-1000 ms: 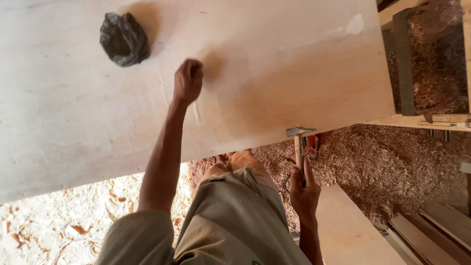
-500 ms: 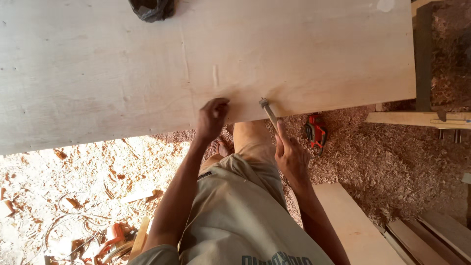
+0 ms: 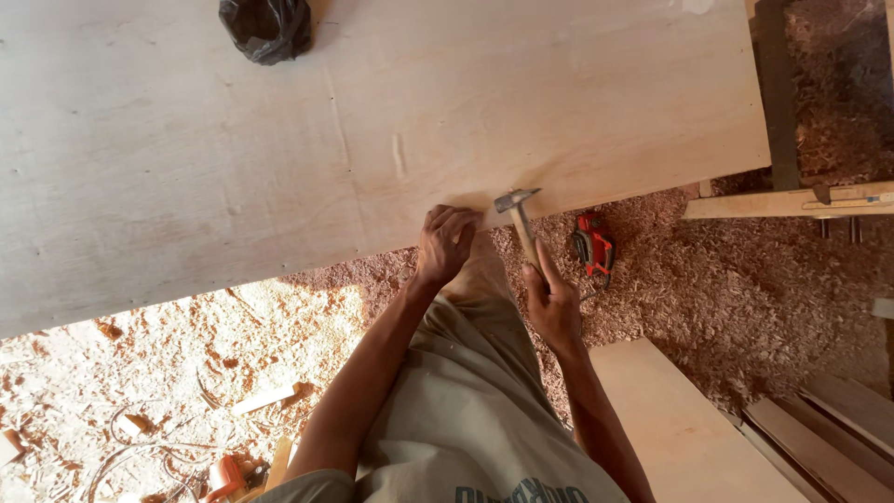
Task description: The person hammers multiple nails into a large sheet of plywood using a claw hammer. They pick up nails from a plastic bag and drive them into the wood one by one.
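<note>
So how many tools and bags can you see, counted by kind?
Hammers: 1, hammer in the right hand
Red power tools: 1, red tool on the sawdust
Orange tools: 1, orange tool
Black bags: 1, black bag
Total: 4

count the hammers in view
1: a hammer with a wooden handle, held in the right hand, its metal head at the plywood sheet's near edge beside the left hand. Others may lie hidden in the sawdust.

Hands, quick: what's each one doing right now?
Left hand: fingers curled at the plywood sheet edge; what they pinch cannot be told.
Right hand: closed on the hammer.
</note>
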